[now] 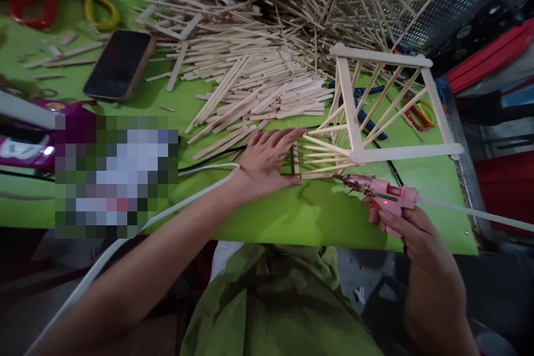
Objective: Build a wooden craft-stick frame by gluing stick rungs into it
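My left hand (267,162) spans the left end of a wooden stick frame (354,117), its thumb at the near edge and its fingers at the far edge. The frame is built of flat craft sticks and thin round sticks, with a square of craft sticks standing at its right end. In my right hand (403,222) is a pink hot glue gun (386,194), with a small red light showing and a long glue stick out of its back. The gun's dark nozzle points left, close to the frame's near bottom edge.
Behind the frame lies a large pile of craft sticks (267,89). A phone (119,64), yellow-handled scissors (100,11) and red-handled scissors (35,11) sit at the left. Blue-handled pliers (371,122) lie behind the frame. A white cable (183,203) passes by my left forearm.
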Available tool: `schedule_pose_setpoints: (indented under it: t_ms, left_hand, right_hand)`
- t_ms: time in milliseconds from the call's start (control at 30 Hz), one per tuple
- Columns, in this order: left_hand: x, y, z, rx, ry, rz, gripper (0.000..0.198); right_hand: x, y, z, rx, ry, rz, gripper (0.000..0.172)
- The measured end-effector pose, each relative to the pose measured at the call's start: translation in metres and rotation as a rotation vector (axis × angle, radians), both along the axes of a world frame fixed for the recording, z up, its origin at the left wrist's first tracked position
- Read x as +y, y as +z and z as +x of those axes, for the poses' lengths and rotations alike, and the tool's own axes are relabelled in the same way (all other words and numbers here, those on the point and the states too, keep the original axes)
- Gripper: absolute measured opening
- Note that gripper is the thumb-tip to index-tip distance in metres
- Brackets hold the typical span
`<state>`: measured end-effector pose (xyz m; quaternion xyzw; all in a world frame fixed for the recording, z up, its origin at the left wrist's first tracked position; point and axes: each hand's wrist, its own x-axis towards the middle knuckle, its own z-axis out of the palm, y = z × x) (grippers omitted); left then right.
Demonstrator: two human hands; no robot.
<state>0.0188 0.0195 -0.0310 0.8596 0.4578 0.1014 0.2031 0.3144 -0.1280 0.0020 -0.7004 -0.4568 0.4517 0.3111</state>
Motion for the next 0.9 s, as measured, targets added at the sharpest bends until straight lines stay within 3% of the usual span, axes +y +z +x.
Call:
schedule_pose_setpoints:
  t_ms: [433, 567, 733, 900]
  left_hand:
    - [0.0, 0.003, 0.001, -0.005, 0.002, -0.026, 0.1]
    - [0.001, 0.004, 0.001, -0.032, -0.005, -0.044, 0.101]
    - [0.001, 0.002, 0.0, -0.071, -0.015, -0.05, 0.099]
    - [0.001, 0.001, 0.0, -0.077, -0.016, -0.032, 0.097]
  right_hand:
    - [-0.004, 0.01, -0.017, -0.072, 0.004, 0.04, 0.03]
    - [-0.005, 0.008, -0.014, -0.223, 0.184, 0.105, 0.023]
    - [-0.006, 0.006, -0.007, -0.616, 0.421, 0.279, 0.034]
    - [-0.01, 0.017, -0.015, -0.796, 0.587, 0.389, 0.033]
